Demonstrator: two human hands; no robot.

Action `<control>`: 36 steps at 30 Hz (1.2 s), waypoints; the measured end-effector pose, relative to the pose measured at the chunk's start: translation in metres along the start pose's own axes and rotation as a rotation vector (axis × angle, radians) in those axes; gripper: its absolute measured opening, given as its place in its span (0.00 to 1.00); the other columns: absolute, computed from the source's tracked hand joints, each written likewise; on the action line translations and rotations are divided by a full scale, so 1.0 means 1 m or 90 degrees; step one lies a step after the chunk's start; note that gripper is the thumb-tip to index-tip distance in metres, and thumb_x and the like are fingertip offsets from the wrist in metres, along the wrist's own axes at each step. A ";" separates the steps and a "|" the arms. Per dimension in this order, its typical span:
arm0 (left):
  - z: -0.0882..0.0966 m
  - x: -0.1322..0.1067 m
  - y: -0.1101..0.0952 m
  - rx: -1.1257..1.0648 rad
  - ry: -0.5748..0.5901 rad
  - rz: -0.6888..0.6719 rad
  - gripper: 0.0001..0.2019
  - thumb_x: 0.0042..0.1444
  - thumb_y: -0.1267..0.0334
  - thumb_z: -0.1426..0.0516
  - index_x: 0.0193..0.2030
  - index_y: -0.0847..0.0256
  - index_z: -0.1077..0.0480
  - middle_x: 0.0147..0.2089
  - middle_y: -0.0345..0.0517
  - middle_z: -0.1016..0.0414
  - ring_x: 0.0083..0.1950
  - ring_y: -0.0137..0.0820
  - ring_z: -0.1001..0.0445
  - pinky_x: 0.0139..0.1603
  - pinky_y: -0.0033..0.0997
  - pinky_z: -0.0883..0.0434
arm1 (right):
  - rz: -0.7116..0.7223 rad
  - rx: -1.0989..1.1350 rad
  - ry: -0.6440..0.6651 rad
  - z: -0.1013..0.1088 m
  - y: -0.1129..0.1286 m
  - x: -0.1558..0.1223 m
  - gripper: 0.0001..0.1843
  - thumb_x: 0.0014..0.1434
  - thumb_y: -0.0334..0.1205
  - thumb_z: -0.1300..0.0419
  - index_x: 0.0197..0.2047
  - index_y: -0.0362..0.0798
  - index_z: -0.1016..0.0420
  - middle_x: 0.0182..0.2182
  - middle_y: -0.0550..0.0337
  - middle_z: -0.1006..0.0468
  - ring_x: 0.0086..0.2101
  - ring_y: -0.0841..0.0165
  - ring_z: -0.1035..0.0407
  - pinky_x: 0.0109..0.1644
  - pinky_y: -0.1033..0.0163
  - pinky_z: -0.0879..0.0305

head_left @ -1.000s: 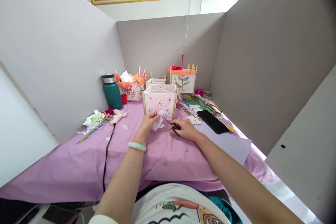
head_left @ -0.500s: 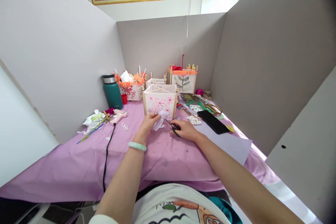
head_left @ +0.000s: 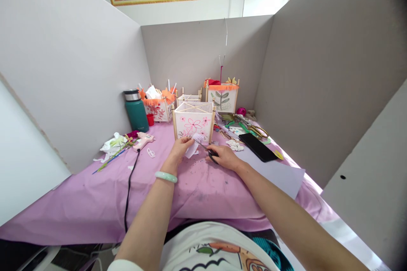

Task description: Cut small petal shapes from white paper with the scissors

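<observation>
My left hand (head_left: 182, 149), a pale green bangle on its wrist, pinches a small piece of pale lilac paper (head_left: 191, 150) with strips cut into its edge. In my right hand (head_left: 224, 156) is a pair of dark-handled scissors (head_left: 213, 156), its blades pointing left and touching the paper. The gap between the blades is too small to make out. Just behind both hands stands a square lantern (head_left: 193, 120) with a stick frame and white sides bearing pink drawn flowers.
A green bottle (head_left: 136, 112) and a pink glue gun (head_left: 144, 140) with a black cord are on the left. To the right lie a black phone (head_left: 258, 147) and a lilac paper sheet (head_left: 276, 173). More decorated lanterns (head_left: 222, 98) stand behind, against grey partitions.
The scissors' handle loops look closer together than before. Both hands stay in nearly the same place, and the paper has hardly shifted.
</observation>
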State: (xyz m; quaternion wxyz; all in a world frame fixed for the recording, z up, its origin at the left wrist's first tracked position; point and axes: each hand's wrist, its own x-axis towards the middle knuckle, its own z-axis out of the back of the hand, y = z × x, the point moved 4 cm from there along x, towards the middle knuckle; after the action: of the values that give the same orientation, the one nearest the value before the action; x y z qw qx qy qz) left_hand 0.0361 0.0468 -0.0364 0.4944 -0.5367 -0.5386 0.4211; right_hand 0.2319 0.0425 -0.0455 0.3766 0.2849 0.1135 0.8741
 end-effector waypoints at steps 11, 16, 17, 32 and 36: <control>0.001 0.001 0.001 -0.009 -0.014 0.004 0.19 0.40 0.54 0.28 0.32 0.66 0.26 0.28 0.47 0.21 0.26 0.33 0.24 0.28 0.31 0.28 | -0.002 -0.002 -0.007 0.000 0.000 0.000 0.17 0.59 0.45 0.33 0.50 0.49 0.21 0.37 0.57 0.16 0.35 0.66 0.25 0.37 0.66 0.40; 0.001 0.001 0.002 0.008 -0.002 0.000 0.20 0.40 0.53 0.28 0.32 0.65 0.26 0.28 0.47 0.21 0.26 0.34 0.23 0.28 0.29 0.29 | -0.005 0.001 -0.017 0.000 -0.002 0.000 0.17 0.58 0.46 0.32 0.49 0.48 0.21 0.35 0.57 0.17 0.33 0.67 0.26 0.36 0.67 0.41; 0.001 0.001 0.002 0.012 -0.001 0.001 0.20 0.40 0.53 0.28 0.32 0.65 0.26 0.28 0.47 0.21 0.26 0.34 0.23 0.27 0.29 0.30 | -0.003 0.002 -0.017 0.000 -0.002 0.000 0.17 0.58 0.46 0.32 0.49 0.49 0.21 0.35 0.58 0.17 0.32 0.67 0.26 0.36 0.67 0.41; 0.001 -0.001 0.002 0.046 0.017 -0.004 0.21 0.39 0.51 0.28 0.32 0.66 0.26 0.27 0.49 0.22 0.27 0.35 0.24 0.26 0.29 0.33 | 0.004 0.018 -0.014 0.000 -0.001 -0.001 0.17 0.58 0.45 0.33 0.49 0.49 0.21 0.36 0.58 0.17 0.33 0.67 0.26 0.37 0.66 0.40; 0.001 -0.001 0.003 0.053 0.016 -0.002 0.22 0.39 0.50 0.29 0.32 0.66 0.25 0.27 0.50 0.22 0.27 0.35 0.24 0.26 0.29 0.33 | 0.010 0.010 -0.015 -0.001 -0.002 0.000 0.17 0.59 0.45 0.33 0.49 0.49 0.21 0.36 0.58 0.17 0.34 0.67 0.26 0.37 0.66 0.39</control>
State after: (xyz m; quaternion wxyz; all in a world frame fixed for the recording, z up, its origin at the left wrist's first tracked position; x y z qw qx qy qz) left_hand 0.0354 0.0465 -0.0394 0.5236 -0.5201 -0.5153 0.4356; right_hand 0.2328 0.0434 -0.0469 0.3686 0.2990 0.1136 0.8728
